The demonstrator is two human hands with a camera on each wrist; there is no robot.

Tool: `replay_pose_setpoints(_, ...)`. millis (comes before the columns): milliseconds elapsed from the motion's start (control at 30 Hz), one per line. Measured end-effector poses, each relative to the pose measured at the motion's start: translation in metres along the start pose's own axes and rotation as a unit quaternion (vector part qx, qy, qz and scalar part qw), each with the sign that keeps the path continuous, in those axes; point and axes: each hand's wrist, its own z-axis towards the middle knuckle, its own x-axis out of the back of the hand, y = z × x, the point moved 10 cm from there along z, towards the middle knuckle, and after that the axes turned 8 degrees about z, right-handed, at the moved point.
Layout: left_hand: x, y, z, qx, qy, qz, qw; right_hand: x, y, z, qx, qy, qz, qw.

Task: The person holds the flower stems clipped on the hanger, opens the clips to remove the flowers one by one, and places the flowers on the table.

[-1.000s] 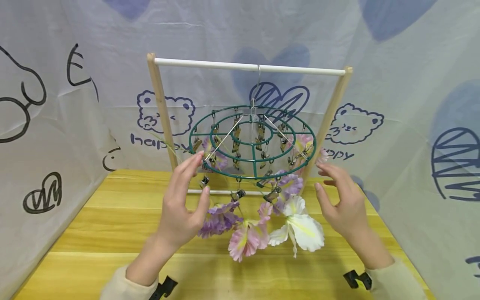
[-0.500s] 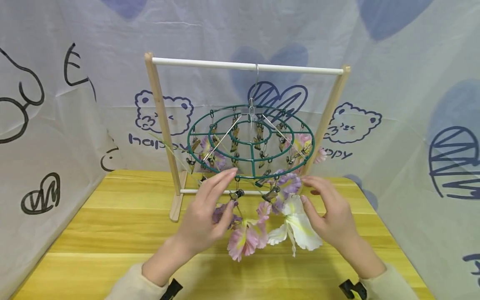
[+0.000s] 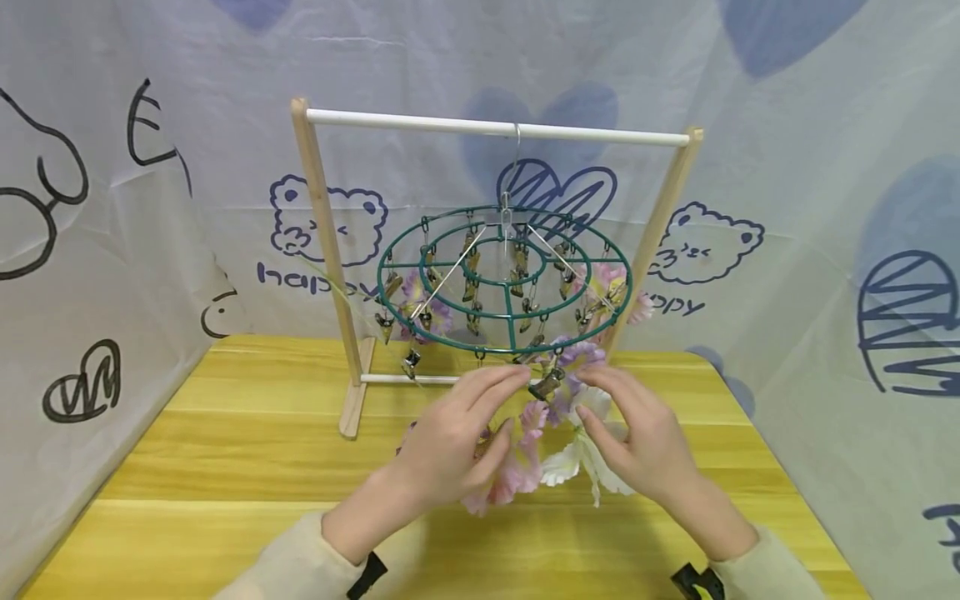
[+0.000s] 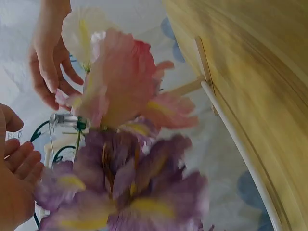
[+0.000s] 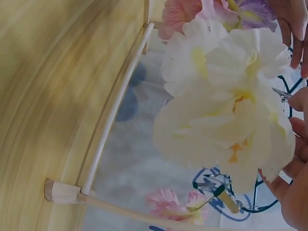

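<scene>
A green round hanger of concentric rings (image 3: pixel 512 331) with several dangling clips hangs by a hook from the white bar. Artificial irises hang at its front: a pink one (image 3: pixel 513 475), a white one (image 3: pixel 573 458) and a purple one (image 4: pixel 130 187) mostly behind my left hand. My left hand (image 3: pixel 457 442) is in front of the pink iris, fingers loosely bent with a gap to the thumb. My right hand (image 3: pixel 637 433) covers part of the white iris (image 5: pixel 226 110), thumb and fingers apart. Between both hands' fingertips hangs a clip (image 3: pixel 547 385). Contact with it cannot be told.
A wooden stand (image 3: pixel 322 225) with a white top bar (image 3: pixel 412 122) carries the hanger, above a wooden table (image 3: pixel 247 450). More flowers, among them a pink one (image 3: pixel 603 287), hang at the back. A printed cloth (image 3: pixel 187 67) surrounds the table.
My left hand has moved right from the ring's left edge to its front middle, uncovering the left clips. My right hand has moved left, over the white iris.
</scene>
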Motion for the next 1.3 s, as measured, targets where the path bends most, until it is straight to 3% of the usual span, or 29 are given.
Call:
replay_pose_setpoints(233,-0.019,-0.001,0.008,0.034,-0.05,0.018,0.998,-0.008,0.004,-0.005,-0.012,-0.025,-0.003,1.0)
replay_pose_setpoints(633,-0.034,-0.014,0.026,0.086,-0.106,0.041,0.9898,-0.022,0.004,-0.009,-0.034,-0.048,-0.005,0.998)
replay_pose_setpoints(1100,-0.059,-0.025,0.037,0.145,-0.198,0.013,0.9695,-0.032,0.015,-0.013,-0.062,-0.034,-0.015,0.997)
replay_pose_setpoints(1300,-0.066,-0.03,0.035,0.168,-0.208,-0.01,0.9636,-0.034,0.018,-0.015,-0.074,-0.032,-0.014,0.997)
